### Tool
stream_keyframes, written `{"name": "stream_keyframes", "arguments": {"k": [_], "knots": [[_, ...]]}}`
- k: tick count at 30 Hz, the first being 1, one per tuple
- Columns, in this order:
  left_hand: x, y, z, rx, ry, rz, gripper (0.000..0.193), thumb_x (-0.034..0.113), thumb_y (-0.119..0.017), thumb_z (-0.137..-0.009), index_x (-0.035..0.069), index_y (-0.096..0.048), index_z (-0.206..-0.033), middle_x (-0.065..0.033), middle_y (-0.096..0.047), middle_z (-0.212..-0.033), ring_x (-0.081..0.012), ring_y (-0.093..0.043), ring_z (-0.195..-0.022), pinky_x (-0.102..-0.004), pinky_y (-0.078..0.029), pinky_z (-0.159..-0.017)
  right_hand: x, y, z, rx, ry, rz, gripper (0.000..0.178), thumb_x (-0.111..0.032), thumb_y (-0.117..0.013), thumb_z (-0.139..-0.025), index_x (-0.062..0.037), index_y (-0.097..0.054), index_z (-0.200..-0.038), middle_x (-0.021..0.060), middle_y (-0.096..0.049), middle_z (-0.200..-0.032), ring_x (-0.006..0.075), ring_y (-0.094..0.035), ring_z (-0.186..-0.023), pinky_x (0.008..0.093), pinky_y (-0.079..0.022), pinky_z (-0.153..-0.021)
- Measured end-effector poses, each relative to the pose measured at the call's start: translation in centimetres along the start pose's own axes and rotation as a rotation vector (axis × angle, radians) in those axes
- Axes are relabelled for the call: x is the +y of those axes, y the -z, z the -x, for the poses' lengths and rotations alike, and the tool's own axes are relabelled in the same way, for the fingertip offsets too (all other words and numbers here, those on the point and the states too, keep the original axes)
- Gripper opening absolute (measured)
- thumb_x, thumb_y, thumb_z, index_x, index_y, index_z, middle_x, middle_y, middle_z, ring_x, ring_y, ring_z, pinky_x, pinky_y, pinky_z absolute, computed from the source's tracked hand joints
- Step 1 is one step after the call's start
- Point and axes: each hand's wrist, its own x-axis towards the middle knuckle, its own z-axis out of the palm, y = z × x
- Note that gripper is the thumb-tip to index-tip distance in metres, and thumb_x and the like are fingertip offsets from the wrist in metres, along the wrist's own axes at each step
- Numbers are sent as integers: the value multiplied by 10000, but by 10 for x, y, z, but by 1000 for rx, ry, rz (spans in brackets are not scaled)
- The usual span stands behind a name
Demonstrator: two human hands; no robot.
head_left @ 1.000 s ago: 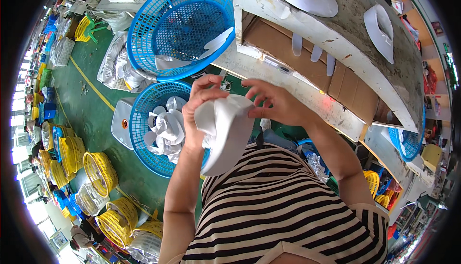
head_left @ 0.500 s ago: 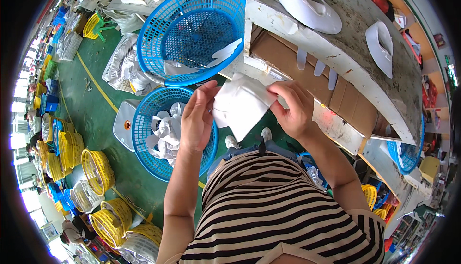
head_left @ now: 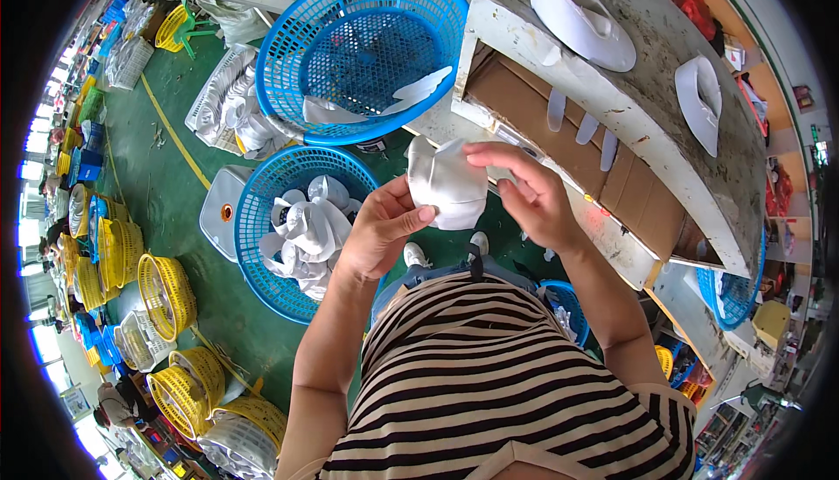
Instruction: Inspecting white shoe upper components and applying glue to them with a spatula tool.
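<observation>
white, scuffed workbench [head_left: 651,122] is seen right of 2 blue baskets [head_left: 273,82]; between them, the right hand [head_left: 544,205] is held with fingers parted at the edge of a white shoe part [head_left: 450,185], pinched by the left hand [head_left: 383,228].

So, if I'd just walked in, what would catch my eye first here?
Probably the white piece mid-picture, held in the left hand, with the right hand at its upper edge. Then the blue basket to its left, holding more white pieces, and another blue basket beyond it. Two white shoe shapes lie on the worn bench, upper right.
</observation>
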Motion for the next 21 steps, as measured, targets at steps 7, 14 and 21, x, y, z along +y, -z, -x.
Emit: {"name": "stream_keyframes", "arguments": {"k": [7,14,21], "knots": [[-11,-2,3,-2,19,107,455,102,-682,-858,-40,-501,-1251,-102,-600,-1180,-166,-553,-1093,-309,-391,-979,2,-20,6,-32,-29,302,760,-311,-829,-660,-62,-474,-1284,123,-505,-1296,301,-452,-1220,406,-302,-1041],[-5,-14,0,108,78,86,408,171,-663,-880,-37,-532,-1205,-89,-620,-1130,-150,-555,-1067,-286,-393,-958,5,-31,11,30,41,540,669,-253,-842,-632,-94,-507,-1188,82,-566,-1190,269,-522,-1099,425,-314,-987],[-4,-17,-2,142,105,56,373,171,-624,-903,-34,-538,-1203,-84,-625,-1121,-135,-561,-1053,-270,-407,-939,7,-28,11,-13,44,629,694,-264,-832,-650,-108,-478,-1226,62,-565,-1219,223,-512,-1172,452,-267,-1057]]}}
